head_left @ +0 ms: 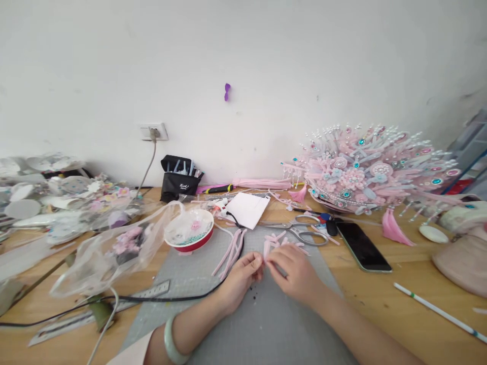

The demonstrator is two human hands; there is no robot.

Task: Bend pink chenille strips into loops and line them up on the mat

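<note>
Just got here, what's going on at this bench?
Over a grey cutting mat, the person's right hand pinches a cluster of fuzzy pale-pink strips. The left hand is pinched closed beside it; whatever it grips is too small to tell. Silver metal scissors lie just beyond, and a pink, bead-studded ornament stands at back right.

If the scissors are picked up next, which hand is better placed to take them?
Likely the right hand: it is nearer the scissors, whose handle loops lie on its side. The left hand sits farther off, toward the blade tips. Both look busy at the pink pieces.
</note>
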